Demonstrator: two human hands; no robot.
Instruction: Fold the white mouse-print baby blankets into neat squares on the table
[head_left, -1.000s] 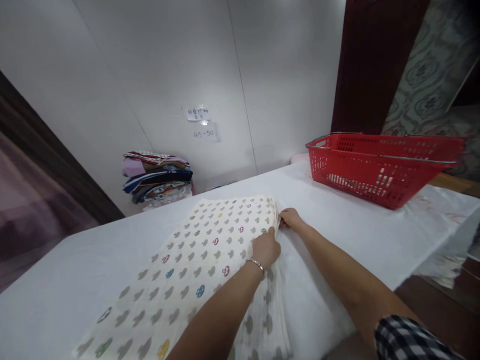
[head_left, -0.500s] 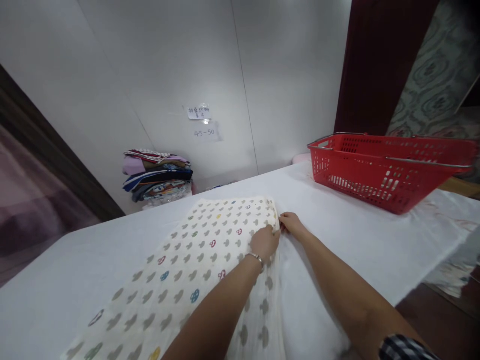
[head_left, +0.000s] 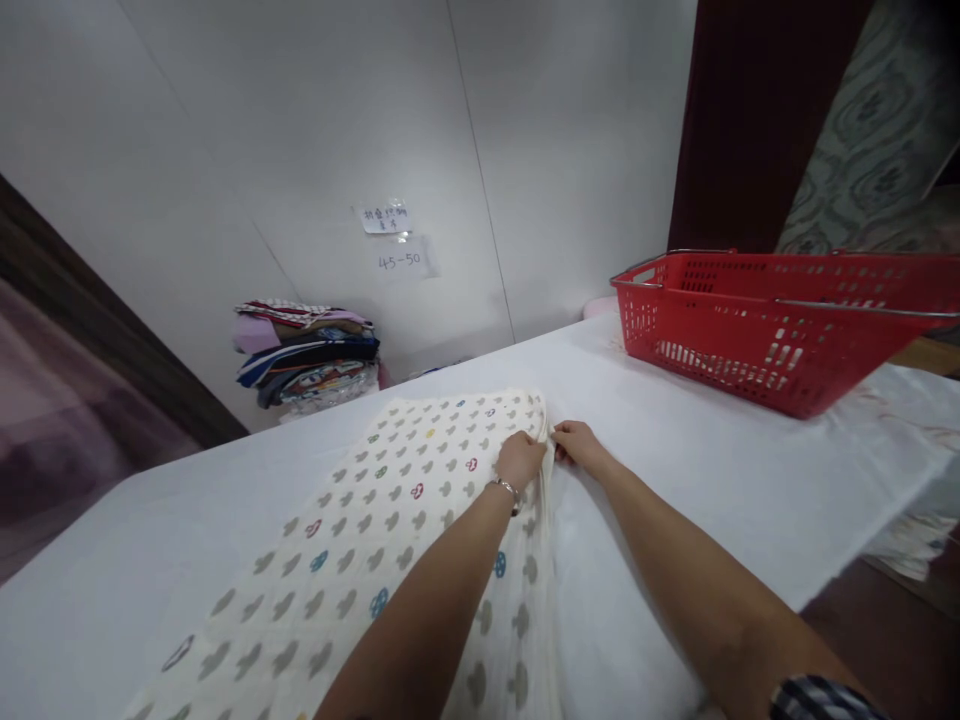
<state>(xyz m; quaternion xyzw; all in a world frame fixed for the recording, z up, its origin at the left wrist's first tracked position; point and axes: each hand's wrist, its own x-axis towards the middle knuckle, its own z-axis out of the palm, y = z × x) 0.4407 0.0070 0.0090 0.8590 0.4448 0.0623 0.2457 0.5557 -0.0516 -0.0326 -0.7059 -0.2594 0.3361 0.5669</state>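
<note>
A cream cloth (head_left: 390,470) printed with grey and coloured mushrooms lies folded in a long layered piece on the white-covered table. My left hand (head_left: 520,458), with a bracelet at the wrist, pinches the upper layer near the right edge and lifts a small fold there. Just to its right, my right hand (head_left: 579,445) has its fingers closed on the same edge of the cloth. Fingertips of both hands are partly hidden in the fabric.
A red plastic basket (head_left: 720,340) with metal handles stands at the back right. A stack of folded clothes (head_left: 307,350) sits at the back left by the wall. Handwritten paper signs (head_left: 397,258) are taped to the white wall.
My left hand has drawn the cloth's right edge slightly up and left, making a raised fold. My right hand stays at the edge. The view has shifted a little.
</note>
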